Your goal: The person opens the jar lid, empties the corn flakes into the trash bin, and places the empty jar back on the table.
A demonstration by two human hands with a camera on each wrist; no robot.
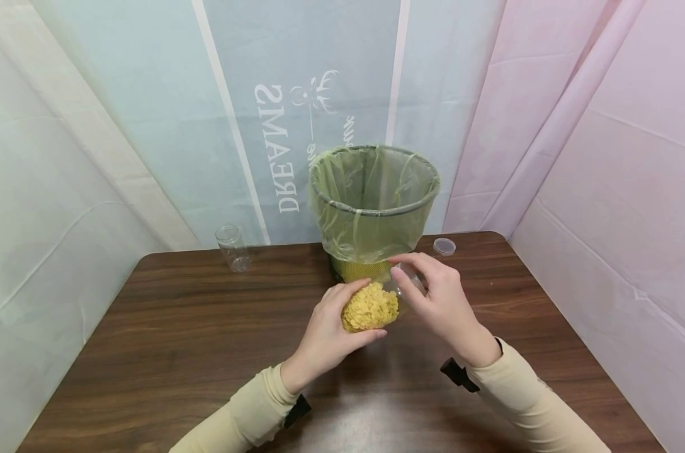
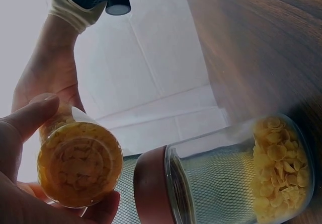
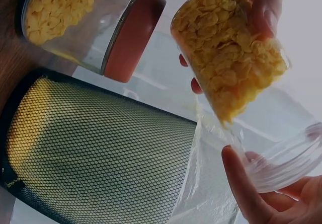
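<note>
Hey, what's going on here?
A person's left hand grips a tilted clear cylindrical jar of yellow flakes; the right hand holds its mouth end. Behind stands a dark mesh bin with a translucent yellow-green liner, an empty clear jar to its left, a round clear lid to its right. A clear jar with a reddish-brown lid, holding more flakes, stands nearby.

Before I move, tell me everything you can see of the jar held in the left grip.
The jar is clear and round-based, glass or plastic by its look, with yellow flakes heaped toward its base. Ridged clear rings circle the other end; I can't tell whether a lid is on. It tips sideways, held above the table in front of the lined bin. The left grip wraps round its base part; the right grip curls round the ringed end.
</note>
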